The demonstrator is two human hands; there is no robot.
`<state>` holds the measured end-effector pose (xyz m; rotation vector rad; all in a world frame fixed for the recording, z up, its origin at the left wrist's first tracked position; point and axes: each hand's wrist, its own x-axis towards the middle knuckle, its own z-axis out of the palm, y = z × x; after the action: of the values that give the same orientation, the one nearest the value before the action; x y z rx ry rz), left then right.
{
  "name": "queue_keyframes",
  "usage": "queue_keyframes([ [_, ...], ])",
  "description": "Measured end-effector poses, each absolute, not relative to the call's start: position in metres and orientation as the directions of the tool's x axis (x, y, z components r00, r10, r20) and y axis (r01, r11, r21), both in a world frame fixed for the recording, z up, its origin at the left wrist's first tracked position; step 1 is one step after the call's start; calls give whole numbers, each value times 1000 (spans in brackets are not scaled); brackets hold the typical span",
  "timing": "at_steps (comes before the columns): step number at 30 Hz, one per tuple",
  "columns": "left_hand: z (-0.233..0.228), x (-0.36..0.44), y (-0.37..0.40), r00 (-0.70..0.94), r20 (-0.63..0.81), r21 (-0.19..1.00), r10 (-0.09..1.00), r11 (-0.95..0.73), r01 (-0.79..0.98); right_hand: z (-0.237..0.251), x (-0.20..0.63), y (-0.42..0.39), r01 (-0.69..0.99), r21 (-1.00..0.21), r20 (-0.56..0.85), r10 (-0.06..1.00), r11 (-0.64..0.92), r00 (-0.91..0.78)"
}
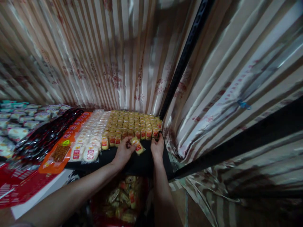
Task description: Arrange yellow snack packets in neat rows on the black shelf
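Note:
My left hand (123, 154) grips a small yellow wrapped snack packet (138, 147) with a red label, just in front of the rows of matching yellow packets (132, 124) laid on a black cloth (139, 162). My right hand (157, 147) rests at the right end of the front row, its fingers touching the last packet (155, 132) near the cloth's edge. Whether it grips that packet is hard to tell.
Clear packs of white round cakes (91, 142) lie left of the yellow rows, then orange packs (62, 151), dark packs (47, 135) and pale packs (16, 123). A bag of more yellow packets (124, 198) sits below. Striped curtains (99, 53) hang behind and right.

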<state>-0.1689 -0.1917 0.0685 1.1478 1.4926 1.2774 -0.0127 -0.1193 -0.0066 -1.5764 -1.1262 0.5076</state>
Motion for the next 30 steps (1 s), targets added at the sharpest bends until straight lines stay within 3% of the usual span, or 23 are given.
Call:
queue_keyframes([
  [8, 83, -134, -122, -190, 82, 976, 978, -40, 216, -42, -10, -106, 585, -805, 358, 863, 93, 356],
  [17, 86, -73, -46, -41, 360, 864, 932, -316, 393, -46, -5, -105, 673, -729, 438, 841, 125, 318],
  [22, 73, -51, -28, 164, 397, 720, 903, -417, 554, -41, -9, -110, 694, -710, 445, 841, 122, 307],
  [30, 57, -50, -19, 381, 328, 340, 865, -484, 806, -36, -11, -111, 704, -703, 459, 823, 104, 336],
])
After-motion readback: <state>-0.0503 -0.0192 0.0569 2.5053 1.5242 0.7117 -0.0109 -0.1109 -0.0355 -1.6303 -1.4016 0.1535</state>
